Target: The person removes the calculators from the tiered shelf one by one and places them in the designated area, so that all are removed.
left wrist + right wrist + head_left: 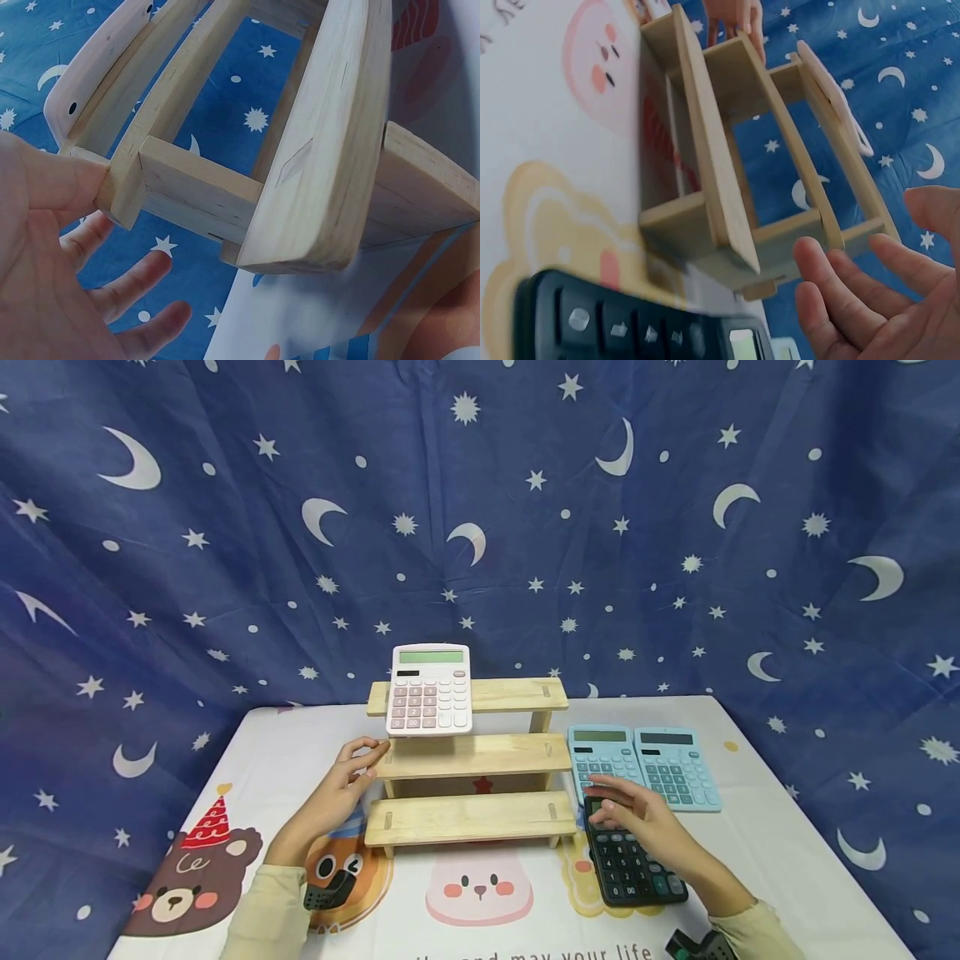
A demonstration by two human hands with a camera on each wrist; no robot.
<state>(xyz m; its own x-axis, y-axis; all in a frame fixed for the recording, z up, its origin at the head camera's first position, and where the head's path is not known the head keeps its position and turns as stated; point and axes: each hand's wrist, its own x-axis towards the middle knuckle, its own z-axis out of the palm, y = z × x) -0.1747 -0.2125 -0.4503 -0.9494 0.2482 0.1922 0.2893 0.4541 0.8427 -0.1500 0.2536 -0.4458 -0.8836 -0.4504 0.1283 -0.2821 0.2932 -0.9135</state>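
Note:
A three-step wooden stand (480, 756) stands on the cloth-covered table. My left hand (341, 789) touches the left end of its middle board with extended fingers; in the left wrist view the other fingers (131, 289) spread loosely below that end. On the top step leans a white and pink calculator (430, 689). My right hand (648, 822), fingers relaxed and apart, hovers over a black calculator (633, 868) that lies right of the stand. In the right wrist view nothing is between the right fingers (847, 289).
Two light blue calculators, a left one (600, 737) and a right one (678, 772), lie side by side beyond the black one. Behind the table (300, 735) hangs a dark blue curtain (525, 527) with stars and moons. Cartoon animals are printed on the tablecloth.

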